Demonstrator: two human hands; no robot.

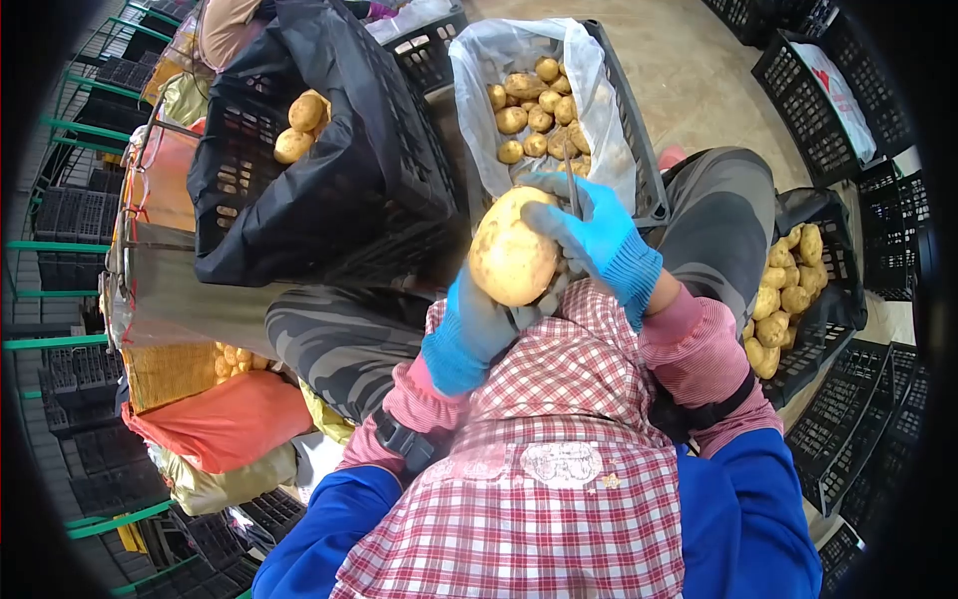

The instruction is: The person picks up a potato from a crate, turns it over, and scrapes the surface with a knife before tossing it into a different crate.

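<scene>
A large pale yellow potato (513,250) is held up in front of my chest. My left hand (477,324), in a blue and grey glove, is closed around it from below and the left. My right hand (599,232), in a matching glove, is closed on a thin, dark knife (572,180) whose narrow blade points up and away. The right thumb rests against the potato's upper right side. Just beyond my hands stands a crate (639,150) lined with white plastic, with several smaller potatoes (539,118) inside.
Left of it, a black crate (399,190) with a dark liner holds a few potatoes (297,130). Another crate of potatoes (793,285) stands by my right side. An orange sack (235,419) lies at left. Black crates (843,419) line the right; another person (228,35) is partly visible upper left.
</scene>
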